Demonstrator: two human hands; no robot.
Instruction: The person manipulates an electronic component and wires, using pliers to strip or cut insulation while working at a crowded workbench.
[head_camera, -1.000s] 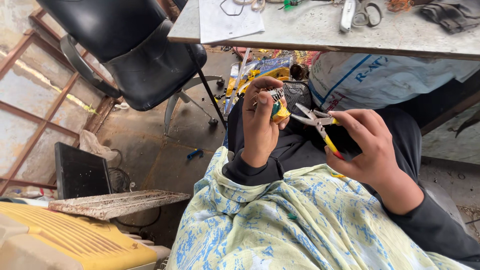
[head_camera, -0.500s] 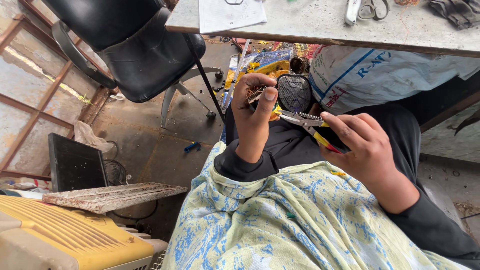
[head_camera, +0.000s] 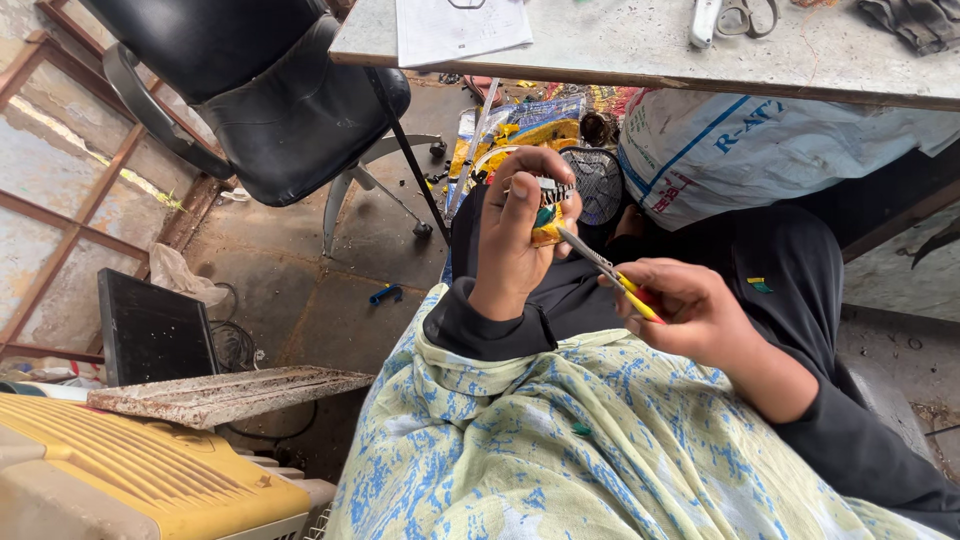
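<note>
My left hand (head_camera: 520, 235) is raised above my lap and closed around a small yellow part with metal pins (head_camera: 547, 212). My right hand (head_camera: 695, 315) grips a pair of pliers with red and yellow handles (head_camera: 612, 278). The metal jaws of the pliers point up and left and reach the underside of the small part. Both forearms wear dark sleeves. A pale cloth with blue print (head_camera: 560, 450) covers my lap below the hands.
A black office chair (head_camera: 270, 100) stands at upper left on the concrete floor. A grey table (head_camera: 640, 50) with a sheet of paper (head_camera: 460, 30) and scissors (head_camera: 735, 15) runs along the top. A white sack (head_camera: 740, 150) lies under it. A yellow casing (head_camera: 120, 470) sits at lower left.
The pliers' jaws have closed and their tip has swung in under the small part. My left hand has turned the part slightly. The view has shifted a little.
</note>
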